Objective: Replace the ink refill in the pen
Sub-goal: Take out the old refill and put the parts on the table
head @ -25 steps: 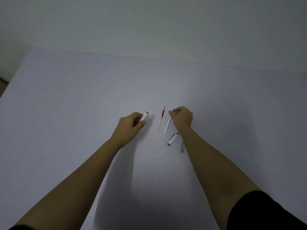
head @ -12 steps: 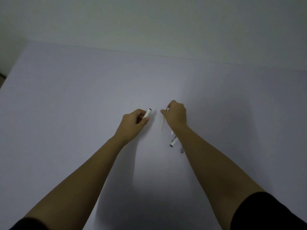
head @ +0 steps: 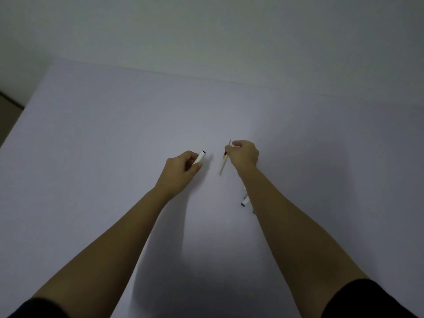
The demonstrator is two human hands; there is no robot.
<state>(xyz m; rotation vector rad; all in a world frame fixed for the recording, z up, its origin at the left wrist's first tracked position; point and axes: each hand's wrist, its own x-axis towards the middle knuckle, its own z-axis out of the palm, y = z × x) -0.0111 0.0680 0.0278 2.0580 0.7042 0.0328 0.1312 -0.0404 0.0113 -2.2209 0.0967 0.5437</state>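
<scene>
My left hand (head: 182,171) is closed around a white pen barrel (head: 200,157), whose open dark end points up and to the right. My right hand (head: 244,154) pinches a thin ink refill (head: 223,160) with a dark and yellow band; the refill slants down to the left, its lower end near the table. A gap of table separates the refill from the barrel. A white pen cap (head: 245,201) lies on the table beside my right forearm, partly hidden by it.
Everything rests on a pale lavender table (head: 114,138) that ends at a plain wall behind. A small dark pen part (head: 253,212) peeks out from under my right forearm. The table's left edge drops to a dark floor.
My right hand left the white refill, moved left and took hold of the dark-banded refill, lifting it off the table. My left hand with the barrel has stayed nearly still.
</scene>
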